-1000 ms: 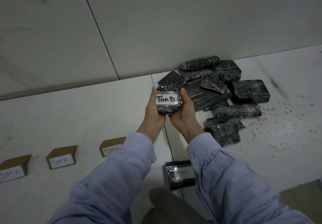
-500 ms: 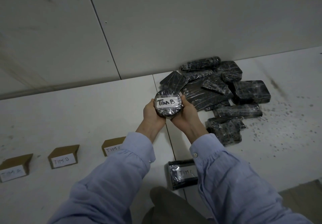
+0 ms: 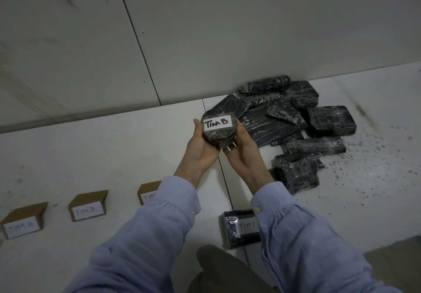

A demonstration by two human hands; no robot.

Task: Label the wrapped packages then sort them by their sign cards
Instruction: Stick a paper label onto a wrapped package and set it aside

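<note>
A round black wrapped package [image 3: 218,136] with a white label reading "TIM B" is held up between both hands above the floor. My left hand [image 3: 200,150] cups its left side and my right hand [image 3: 242,153] cups its right side, fingers curled under it. Behind it lies a pile of several unlabelled black wrapped packages [image 3: 293,119]. Three brown sign cards stand at the lower left: "TIM A" [image 3: 22,221], "TIM B" [image 3: 87,206], and a third [image 3: 148,192] partly hidden by my left sleeve. A labelled package [image 3: 237,230] lies near my right sleeve.
A pale panelled wall [image 3: 205,30] rises just behind the pile. The white floor [image 3: 91,151] has a seam running toward me and dark specks [image 3: 369,156] scattered at the right. My knee [image 3: 218,267] shows at the bottom.
Both hands tilted the round package so its "TIM B" label faces up more fully and raised it slightly. The grip stays the same.
</note>
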